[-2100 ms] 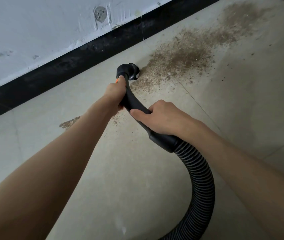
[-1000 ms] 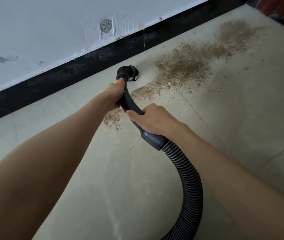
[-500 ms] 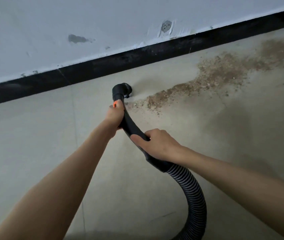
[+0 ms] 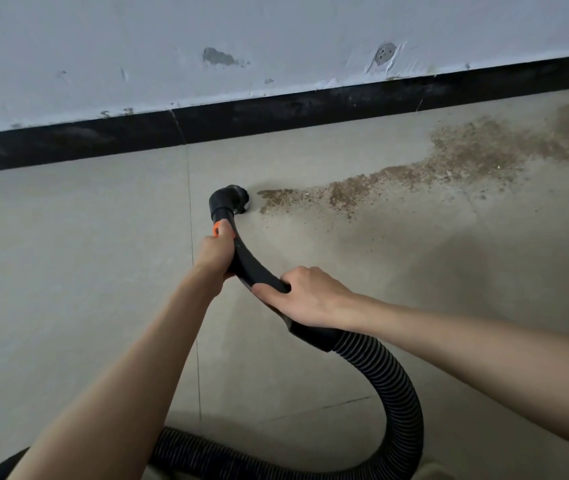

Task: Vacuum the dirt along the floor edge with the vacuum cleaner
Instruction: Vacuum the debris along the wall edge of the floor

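A black vacuum nozzle (image 4: 229, 199) rests on the beige floor at the left tip of a brown dirt trail (image 4: 414, 171). The trail widens to the right, toward the black skirting board (image 4: 276, 116). My left hand (image 4: 215, 252) grips the curved black wand just below an orange button (image 4: 216, 229). My right hand (image 4: 305, 297) grips the wand lower down, near the cuff where the ribbed black hose (image 4: 401, 396) begins. The hose loops down and left along the bottom of the view.
A scuffed white wall (image 4: 276, 39) with patched spots rises above the skirting. The tiled floor (image 4: 68, 254) to the left of the nozzle shows no dirt. A tile joint runs down past my left hand.
The view has swung left and back, so the wall now runs almost level. The small dirt patch near my left hand is gone, and the trail's left end has shortened toward the right.
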